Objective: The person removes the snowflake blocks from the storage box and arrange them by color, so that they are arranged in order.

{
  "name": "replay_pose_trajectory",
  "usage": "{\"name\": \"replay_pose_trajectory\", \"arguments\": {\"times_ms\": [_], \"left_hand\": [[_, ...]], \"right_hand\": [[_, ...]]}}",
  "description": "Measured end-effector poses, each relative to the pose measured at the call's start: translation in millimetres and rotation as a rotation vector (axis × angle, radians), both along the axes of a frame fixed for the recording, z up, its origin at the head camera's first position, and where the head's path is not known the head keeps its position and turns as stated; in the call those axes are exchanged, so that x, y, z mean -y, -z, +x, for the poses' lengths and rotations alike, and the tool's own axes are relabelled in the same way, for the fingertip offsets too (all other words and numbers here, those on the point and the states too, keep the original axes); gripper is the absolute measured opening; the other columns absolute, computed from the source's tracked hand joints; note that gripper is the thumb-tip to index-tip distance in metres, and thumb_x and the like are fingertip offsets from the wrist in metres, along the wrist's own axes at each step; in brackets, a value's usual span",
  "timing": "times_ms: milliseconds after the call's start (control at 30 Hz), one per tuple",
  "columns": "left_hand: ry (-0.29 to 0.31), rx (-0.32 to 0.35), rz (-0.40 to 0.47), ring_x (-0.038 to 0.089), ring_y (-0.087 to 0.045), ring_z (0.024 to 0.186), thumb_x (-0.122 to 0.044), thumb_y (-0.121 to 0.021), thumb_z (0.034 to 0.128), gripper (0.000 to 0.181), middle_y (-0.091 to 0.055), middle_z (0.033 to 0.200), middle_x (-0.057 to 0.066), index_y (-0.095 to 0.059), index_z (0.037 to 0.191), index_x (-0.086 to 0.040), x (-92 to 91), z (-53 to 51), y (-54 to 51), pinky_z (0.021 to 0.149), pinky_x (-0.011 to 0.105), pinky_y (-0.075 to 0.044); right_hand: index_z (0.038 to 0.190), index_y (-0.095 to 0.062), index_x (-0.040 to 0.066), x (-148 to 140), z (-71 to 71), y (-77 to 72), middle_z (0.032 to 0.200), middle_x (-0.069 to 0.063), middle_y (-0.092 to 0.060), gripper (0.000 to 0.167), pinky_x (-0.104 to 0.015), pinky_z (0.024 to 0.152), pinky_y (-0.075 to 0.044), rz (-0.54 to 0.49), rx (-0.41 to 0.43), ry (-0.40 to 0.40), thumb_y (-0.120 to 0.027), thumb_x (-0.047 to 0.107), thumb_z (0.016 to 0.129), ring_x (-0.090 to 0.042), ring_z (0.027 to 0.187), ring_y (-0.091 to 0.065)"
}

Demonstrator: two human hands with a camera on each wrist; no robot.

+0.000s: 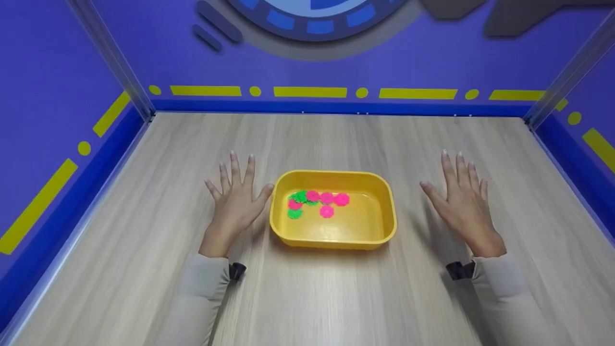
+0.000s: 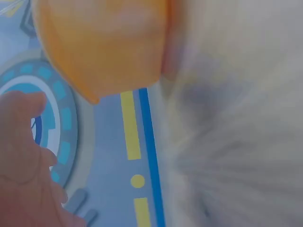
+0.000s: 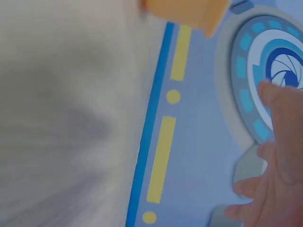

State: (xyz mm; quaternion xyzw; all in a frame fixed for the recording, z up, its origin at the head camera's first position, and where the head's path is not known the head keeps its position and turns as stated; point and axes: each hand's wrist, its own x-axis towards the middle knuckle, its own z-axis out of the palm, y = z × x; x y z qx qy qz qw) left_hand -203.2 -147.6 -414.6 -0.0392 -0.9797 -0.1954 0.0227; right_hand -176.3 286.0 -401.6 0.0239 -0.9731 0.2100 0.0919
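Sitting on the wood-grain table [image 1: 326,298], the yellow bin [image 1: 331,244] holds small pink pieces [image 1: 326,211] and green pieces [image 1: 295,214], gathered mainly between nine and twelve o'clock inside it; at the bin's nine o'clock the left hand [image 1: 235,206], fingers straight and spread, grips nothing, its thumb tip right by the rim, though contact cannot be told; at three o'clock, apart from the bin, the right hand [image 1: 464,206] is likewise empty with fingers extended; a blue-purple wall [image 1: 307,72] rises beyond, at twelve o'clock.

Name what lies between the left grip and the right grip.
The tub, with pink and green pieces inside, as the head view shows.
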Motion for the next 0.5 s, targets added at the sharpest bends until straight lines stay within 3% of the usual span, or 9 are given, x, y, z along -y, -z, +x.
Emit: {"name": "replay_pose_trajectory", "arguments": {"times_ms": [100,200,333,433,500], "left_hand": [[0.005,0.043,0.126,0.040,0.015,0.146,-0.061,-0.033,0.0956,0.079,0.019,0.159,0.012,0.001,0.156,-0.022,1.3,-3.2,-0.1,0.107,0.070,0.015],[0.019,0.082,0.315,0.038,0.009,0.147,-0.056,-0.033,0.0977,0.076,0.013,0.161,0.012,0.000,0.156,-0.020,3.1,-6.6,1.1,0.111,0.066,0.013],[-0.008,0.167,0.652,0.028,-0.002,0.150,-0.051,-0.035,0.0991,0.070,-0.001,0.163,0.005,-0.006,0.156,-0.022,2.2,-11.0,3.5,0.120,0.053,-0.001],[-0.062,0.211,0.887,0.020,-0.012,0.149,-0.045,-0.038,0.0997,0.065,-0.012,0.162,0.001,-0.015,0.155,-0.022,-1.4,-14.6,6.6,0.121,0.044,-0.014],[-0.076,0.223,1.046,0.019,-0.016,0.148,-0.040,-0.039,0.1007,0.062,-0.018,0.161,0.003,-0.019,0.155,-0.017,-3.6,-18.1,10.4,0.121,0.039,-0.015]], "right_hand": [[0.156,-0.010,0.012,1,-1.6,-7.4,0.158,-0.026,-0.008,0.079,-0.069,0.111,-0.006,-0.116,0.022,-0.031,-0.043,0.053,0.097,-0.050,0.144,-0.005],[0.154,-0.017,0.008,3,-4.5,-15.5,0.157,-0.026,-0.017,0.075,-0.067,0.111,-0.015,-0.214,0.042,-0.061,-0.045,0.047,0.098,-0.049,0.143,-0.014],[0.151,-0.028,0.005,7,-10.5,-25.7,0.153,-0.023,-0.030,0.070,-0.061,0.110,-0.027,-0.325,0.084,-0.090,-0.048,0.046,0.097,-0.044,0.140,-0.029],[0.149,-0.034,0.008,11,-15.7,-33.1,0.150,-0.019,-0.038,0.070,-0.057,0.109,-0.033,-0.411,0.172,-0.101,-0.049,0.050,0.095,-0.040,0.137,-0.037],[0.149,-0.035,0.009,14,-19.5,-37.6,0.149,-0.017,-0.041,0.070,-0.054,0.109,-0.034,-0.462,0.243,-0.120,-0.050,0.051,0.094,-0.037,0.136,-0.040]]}}
